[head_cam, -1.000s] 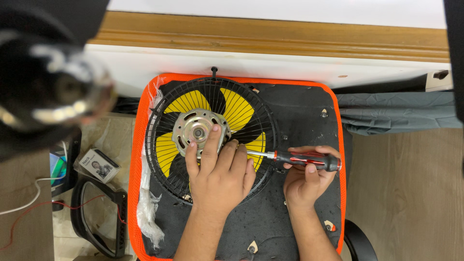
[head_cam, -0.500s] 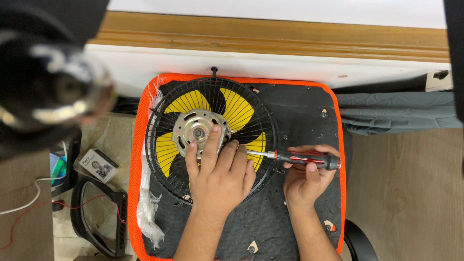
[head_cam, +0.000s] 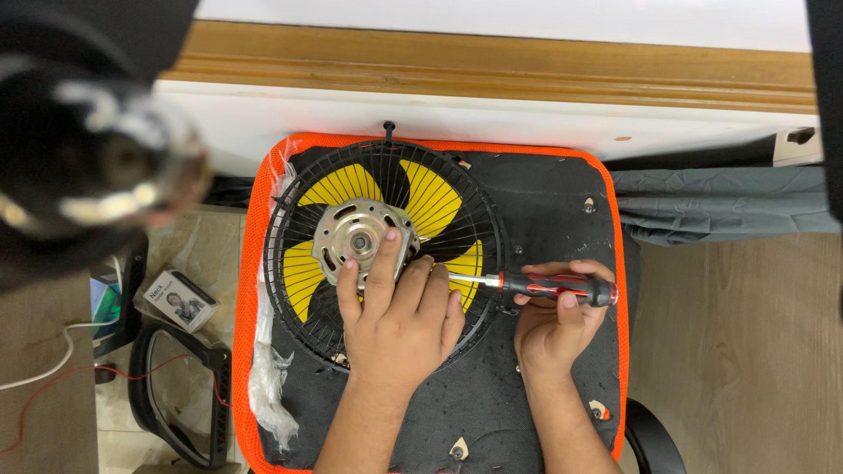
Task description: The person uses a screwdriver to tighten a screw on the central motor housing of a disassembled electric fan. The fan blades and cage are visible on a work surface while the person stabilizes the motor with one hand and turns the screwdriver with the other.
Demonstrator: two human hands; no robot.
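Fan assembly (head_cam: pixel 386 237), one black wire guard over yellow blades with one silver motor hub (head_cam: pixel 360 239) at its middle, lies flat on a black cushion with an orange rim (head_cam: pixel 243 290). One left hand (head_cam: pixel 399 316) presses on it, fingers spread, fingertips touching the hub. To the right, one right hand (head_cam: pixel 553 329) is closed around the handle of one red-and-black screwdriver (head_cam: pixel 536 285), its tip hidden behind the left hand's fingers. Far left on the floor lies one card (head_cam: pixel 180 300).
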